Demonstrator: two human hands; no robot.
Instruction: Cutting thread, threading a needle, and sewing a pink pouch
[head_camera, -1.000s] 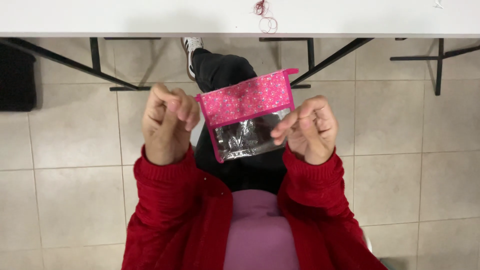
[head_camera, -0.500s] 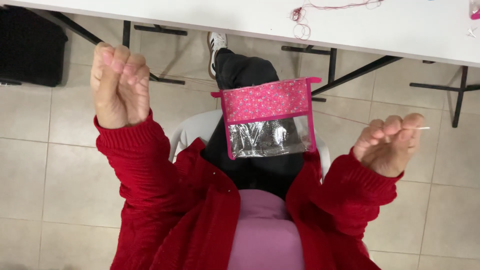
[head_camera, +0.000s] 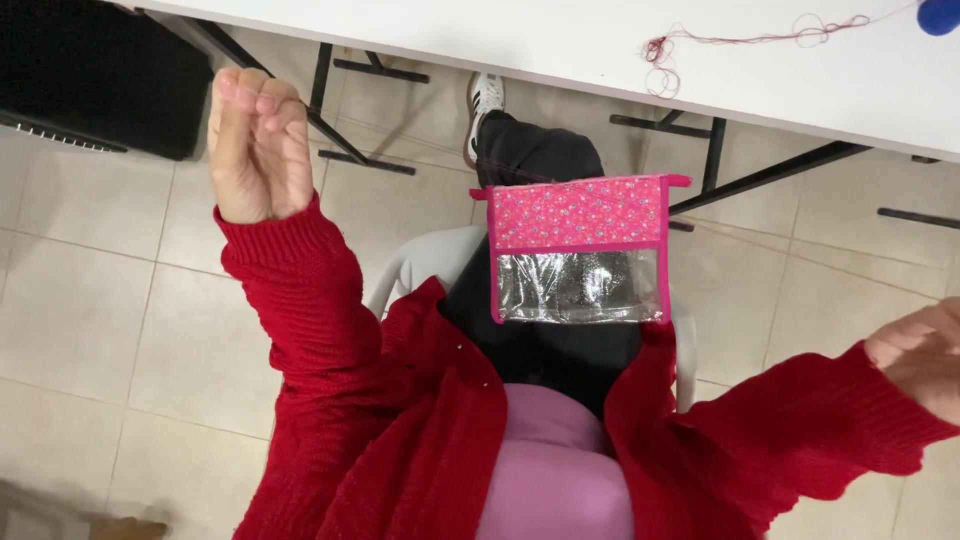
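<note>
Left hand (head_camera: 255, 140) raised high and wide of the body, fingers curled tight with the tips pinched together on a thin dark red thread (head_camera: 400, 138), faintly visible running down and across toward the pouch. Right hand (head_camera: 925, 355) flung out to the opposite side and half cut off by the frame edge, fingers bent inward; whether pinching a needle or thread there, cannot tell. Between the two, resting on the lap against dark trousers, a small pink patterned pouch (head_camera: 580, 215) with a clear plastic window (head_camera: 578, 287), upright, held by neither hand. Judged from the thread drawn taut away from the pouch's top edge: a stitch pulled through, sewing under way, not finished, thread uncut. Further out, a white chair (head_camera: 415, 265) under the sitter, a white table (head_camera: 520, 45) ahead carrying a loose tangle of red thread (head_camera: 662, 55) and a blue round object (head_camera: 940, 15) at its far corner, tiled floor (head_camera: 100, 300) below.
</note>
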